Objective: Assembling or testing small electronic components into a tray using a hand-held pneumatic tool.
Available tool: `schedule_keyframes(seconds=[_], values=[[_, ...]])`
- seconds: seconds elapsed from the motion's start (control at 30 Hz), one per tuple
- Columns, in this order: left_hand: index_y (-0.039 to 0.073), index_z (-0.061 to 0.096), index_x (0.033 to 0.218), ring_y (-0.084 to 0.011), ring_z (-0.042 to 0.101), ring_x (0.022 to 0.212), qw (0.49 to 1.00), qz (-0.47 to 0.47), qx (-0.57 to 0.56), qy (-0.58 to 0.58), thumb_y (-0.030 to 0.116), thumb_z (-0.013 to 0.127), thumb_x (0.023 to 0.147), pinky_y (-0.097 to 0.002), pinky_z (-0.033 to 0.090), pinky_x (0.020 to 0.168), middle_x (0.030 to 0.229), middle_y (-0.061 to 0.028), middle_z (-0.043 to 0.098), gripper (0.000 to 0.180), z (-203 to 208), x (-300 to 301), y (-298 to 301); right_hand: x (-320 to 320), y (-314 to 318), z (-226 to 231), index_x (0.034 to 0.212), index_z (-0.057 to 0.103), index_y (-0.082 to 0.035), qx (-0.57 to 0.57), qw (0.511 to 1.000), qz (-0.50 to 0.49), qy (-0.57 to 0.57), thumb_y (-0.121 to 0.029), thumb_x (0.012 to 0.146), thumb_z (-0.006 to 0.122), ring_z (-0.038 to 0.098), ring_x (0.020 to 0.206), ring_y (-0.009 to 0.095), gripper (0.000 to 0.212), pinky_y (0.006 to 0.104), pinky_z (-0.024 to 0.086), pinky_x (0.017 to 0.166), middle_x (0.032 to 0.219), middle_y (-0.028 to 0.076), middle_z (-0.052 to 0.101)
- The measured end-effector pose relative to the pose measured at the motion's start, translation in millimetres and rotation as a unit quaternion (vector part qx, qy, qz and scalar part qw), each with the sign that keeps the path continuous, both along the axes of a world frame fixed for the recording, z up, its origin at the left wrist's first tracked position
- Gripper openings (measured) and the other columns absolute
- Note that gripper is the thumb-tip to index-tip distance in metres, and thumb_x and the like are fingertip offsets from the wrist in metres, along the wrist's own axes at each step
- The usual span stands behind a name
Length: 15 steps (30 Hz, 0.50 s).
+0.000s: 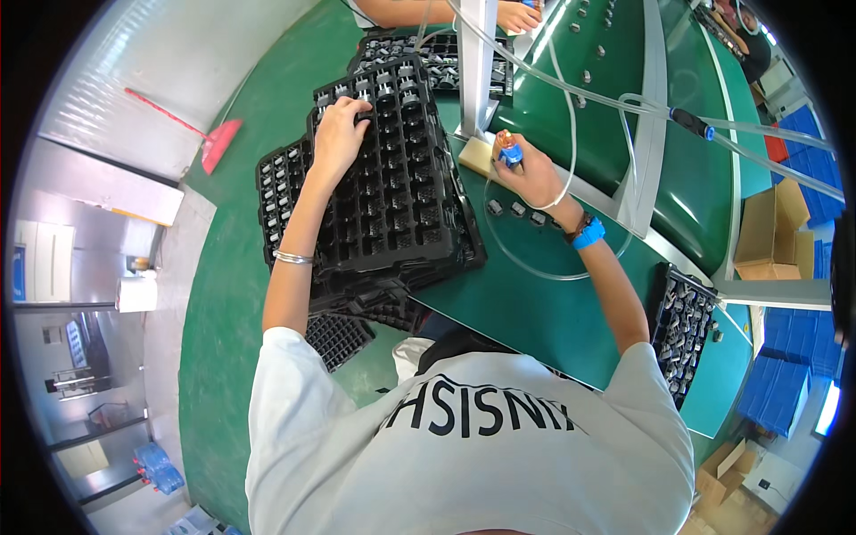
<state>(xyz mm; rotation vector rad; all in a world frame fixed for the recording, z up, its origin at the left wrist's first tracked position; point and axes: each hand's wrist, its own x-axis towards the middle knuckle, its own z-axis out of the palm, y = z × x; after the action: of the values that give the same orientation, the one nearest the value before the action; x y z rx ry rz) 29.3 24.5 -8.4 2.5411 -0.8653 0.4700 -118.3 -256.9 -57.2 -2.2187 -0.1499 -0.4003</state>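
My left hand (339,138) is over the top of a stack of black compartment trays (383,236). Its thumb and index finger are apart, and the index fingertip is beside a small silver metal part (364,91) in the far rows. Several such parts fill those rows; the nearer pockets look dark. My right hand (539,176) is closed round a small blue hand tool with a copper-orange end (509,150), above a yellowish block (479,156). A clear thin hose (571,116) runs by that hand. Several small metal parts (517,210) lie on the green table just below it.
Another person's hand (517,16) works at the far side, near another filled tray (441,58). A white upright post (477,67) stands between us. Beyond a metal rail runs a green belt (615,53) carrying small parts. A tray of metal parts (683,334) sits at the right.
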Motion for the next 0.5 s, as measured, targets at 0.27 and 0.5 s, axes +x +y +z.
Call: schedule_keyframes(seconds=[0.27,0.5], values=[[0.005,0.059,0.094,-0.0222,0.059,0.077,0.994,0.012,-0.054,0.097,0.005,0.062,0.075,-0.0313,0.047,0.071,0.086,-0.0104,0.059,0.019,4.2,22.1,1.5,4.7,-11.0,-12.3,0.115,0.041,-0.001,0.011,0.999,0.034,-0.024,-0.025,0.065,0.077,0.053,0.099,0.027,0.066,0.0329,0.041,0.085,0.106,0.015,0.052],[0.005,0.051,0.103,-0.0164,0.057,0.091,0.841,-0.071,-0.385,0.374,0.013,0.055,0.086,-0.0296,0.045,0.082,0.106,-0.0089,0.058,0.019,45.5,-24.9,5.2,8.3,-4.9,-5.2,0.112,0.045,-0.001,0.001,1.000,0.022,0.017,-0.024,0.070,0.073,0.055,0.088,0.024,0.055,0.0307,0.042,0.081,0.098,0.013,0.054]])
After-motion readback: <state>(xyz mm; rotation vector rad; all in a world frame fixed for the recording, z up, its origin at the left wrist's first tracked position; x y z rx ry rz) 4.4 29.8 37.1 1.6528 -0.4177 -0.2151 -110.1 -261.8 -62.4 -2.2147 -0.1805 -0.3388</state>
